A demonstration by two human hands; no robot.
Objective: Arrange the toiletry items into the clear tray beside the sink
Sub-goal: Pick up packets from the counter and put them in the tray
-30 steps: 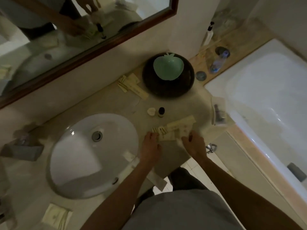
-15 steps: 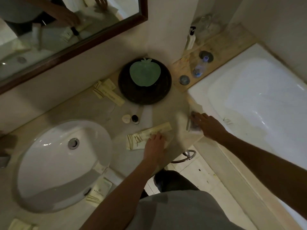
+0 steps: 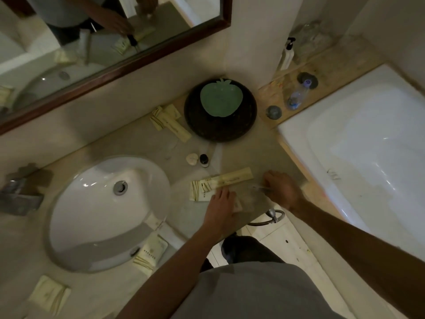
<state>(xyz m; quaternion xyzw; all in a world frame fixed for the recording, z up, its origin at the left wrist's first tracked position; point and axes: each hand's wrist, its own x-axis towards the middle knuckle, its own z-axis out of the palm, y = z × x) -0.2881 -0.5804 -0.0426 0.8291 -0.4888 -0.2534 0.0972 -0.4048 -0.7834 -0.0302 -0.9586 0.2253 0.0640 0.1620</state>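
The right hand (image 3: 281, 188), which half a second ago reached out to the clear tray (image 3: 257, 193) at the worktop's (image 3: 138, 143) edge by the bathtub (image 3: 358, 143), is now back near the left hand (image 3: 220, 203), fingers curled on the tray's rim; the tray is blurred and barely visible between both hands. The left hand stays flat, fingers spread, pressing the packets (image 3: 218, 183) just beyond its fingertips. Farther ahead of it stand a small bottle (image 3: 203, 160) and a cap (image 3: 191, 159). The sink (image 3: 108, 212) lies to its left.
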